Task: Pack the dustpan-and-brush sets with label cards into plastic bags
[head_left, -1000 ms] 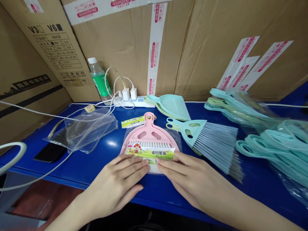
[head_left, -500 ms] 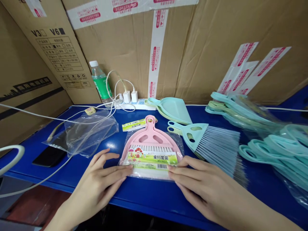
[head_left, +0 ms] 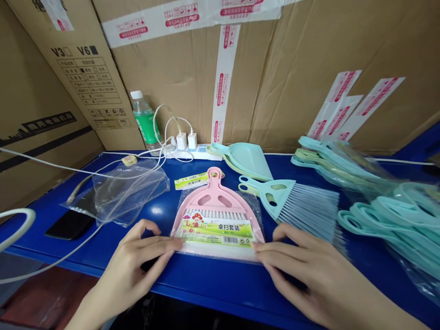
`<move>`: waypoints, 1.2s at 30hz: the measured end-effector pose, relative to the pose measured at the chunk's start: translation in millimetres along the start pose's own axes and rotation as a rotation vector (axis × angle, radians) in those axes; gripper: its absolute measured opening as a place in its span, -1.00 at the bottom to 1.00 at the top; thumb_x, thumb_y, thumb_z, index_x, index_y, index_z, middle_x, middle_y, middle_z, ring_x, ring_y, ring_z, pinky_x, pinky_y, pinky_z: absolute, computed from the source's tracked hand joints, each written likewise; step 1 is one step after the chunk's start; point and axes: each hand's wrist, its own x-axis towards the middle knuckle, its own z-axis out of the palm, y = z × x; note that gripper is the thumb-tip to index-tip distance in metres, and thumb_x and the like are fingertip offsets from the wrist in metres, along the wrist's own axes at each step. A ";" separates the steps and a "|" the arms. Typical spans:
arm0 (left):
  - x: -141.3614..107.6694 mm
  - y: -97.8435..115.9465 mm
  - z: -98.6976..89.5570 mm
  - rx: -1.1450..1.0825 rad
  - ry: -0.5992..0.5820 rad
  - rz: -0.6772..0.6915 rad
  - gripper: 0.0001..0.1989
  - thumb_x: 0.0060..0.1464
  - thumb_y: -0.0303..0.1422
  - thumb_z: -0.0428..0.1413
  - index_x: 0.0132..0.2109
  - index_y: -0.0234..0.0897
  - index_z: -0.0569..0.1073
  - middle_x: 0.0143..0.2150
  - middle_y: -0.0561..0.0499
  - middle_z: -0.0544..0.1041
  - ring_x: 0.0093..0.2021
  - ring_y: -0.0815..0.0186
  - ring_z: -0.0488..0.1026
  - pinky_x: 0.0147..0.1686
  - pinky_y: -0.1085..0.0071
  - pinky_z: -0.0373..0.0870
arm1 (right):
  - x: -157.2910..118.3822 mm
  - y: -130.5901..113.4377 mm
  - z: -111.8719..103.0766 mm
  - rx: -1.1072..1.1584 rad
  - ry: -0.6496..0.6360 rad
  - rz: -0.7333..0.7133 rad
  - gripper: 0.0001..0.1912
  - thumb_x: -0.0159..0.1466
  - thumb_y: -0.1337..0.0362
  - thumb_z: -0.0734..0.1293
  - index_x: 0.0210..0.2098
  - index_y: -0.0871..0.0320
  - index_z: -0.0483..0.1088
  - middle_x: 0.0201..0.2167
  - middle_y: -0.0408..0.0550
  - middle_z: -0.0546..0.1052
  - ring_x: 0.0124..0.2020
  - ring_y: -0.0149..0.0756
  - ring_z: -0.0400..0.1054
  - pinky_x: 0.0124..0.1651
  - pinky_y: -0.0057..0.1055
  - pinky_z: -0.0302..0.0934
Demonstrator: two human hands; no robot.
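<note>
A pink dustpan (head_left: pixel 187 201) lies flat in a clear plastic bag, with its handle pointing away from me. White brush bristles (head_left: pixel 218 213) show across it, and a green-yellow printed label (head_left: pixel 230 228) covers its middle. At the bag's near left corner, my left hand (head_left: pixel 137 254) has its fingertips and thumb closed together on the edge. The near right corner is between the fingers and thumb of my right hand (head_left: pixel 299 266), just beside the label's end. The thumb tips are partly hidden.
Behind the bag lie another label card (head_left: pixel 189 181) and a turquoise dustpan (head_left: pixel 249 158). A turquoise brush (head_left: pixel 280 197) and bagged turquoise sets (head_left: pixel 385 220) are at right. Left are empty plastic bags (head_left: pixel 127 192), a phone (head_left: pixel 68 225), cables, a power strip (head_left: pixel 204 154) and a bottle (head_left: pixel 146 123).
My hands have moved apart along the near edge, from beside the label outward to the bag's corners. The label's lower right end now shows. The view has shifted slightly.
</note>
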 end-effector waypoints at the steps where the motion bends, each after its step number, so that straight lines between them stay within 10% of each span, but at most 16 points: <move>1: 1.5 1.0 -1.4 -0.010 -0.003 0.004 -0.69 0.22 -0.46 0.04 0.02 -0.10 0.54 -0.20 0.04 0.65 -0.24 0.26 0.39 -0.30 0.40 0.48 | 0.6 0.7 -0.9 0.047 -0.013 0.010 -0.68 0.31 0.45 0.17 -0.38 0.08 0.52 -0.46 -0.05 0.59 -0.38 -0.28 0.41 -0.37 -0.41 0.38; 13: 22.6 10.2 -13.0 -0.115 -0.116 -0.004 -0.79 0.25 -0.47 0.00 -0.17 -0.17 0.53 -0.26 0.02 0.61 -0.25 0.32 0.44 -0.28 0.48 0.48 | 1.6 1.4 2.4 0.225 -0.014 0.069 -0.71 0.36 0.43 0.17 -0.31 0.10 0.51 -0.46 -0.08 0.57 -0.39 -0.32 0.44 -0.33 -0.43 0.35; 21: 69.1 1.0 -21.4 0.190 -0.251 0.086 -0.71 0.30 -0.34 -0.11 -0.13 -0.22 0.52 -0.28 -0.02 0.59 -0.29 0.25 0.47 -0.23 0.32 0.43 | 0.8 6.9 10.9 0.276 0.031 0.075 -0.76 0.34 0.42 0.21 -0.28 0.09 0.50 -0.42 -0.10 0.59 -0.42 -0.33 0.44 -0.39 -0.45 0.33; 27: 114.0 -3.5 -10.3 0.408 -0.313 -0.205 -0.50 0.24 -0.13 -0.06 0.17 -0.38 0.34 -0.03 -0.24 0.52 -0.16 0.04 0.52 -0.22 0.20 0.43 | 2.9 7.3 12.6 0.341 0.096 0.116 -0.77 0.28 0.48 0.25 -0.22 0.09 0.50 -0.35 -0.10 0.62 -0.35 -0.37 0.52 -0.29 -0.51 0.38; 36: 98.8 -28.8 10.1 -0.328 -0.321 -0.316 -0.52 0.16 -0.15 0.04 0.15 -0.31 0.34 -0.48 0.12 0.41 -0.54 0.36 0.32 -0.54 0.48 0.19 | 4.2 8.0 10.7 0.282 0.077 0.128 -0.69 0.27 0.49 0.19 -0.18 0.09 0.51 -0.25 -0.02 0.63 -0.26 -0.32 0.54 -0.21 -0.46 0.43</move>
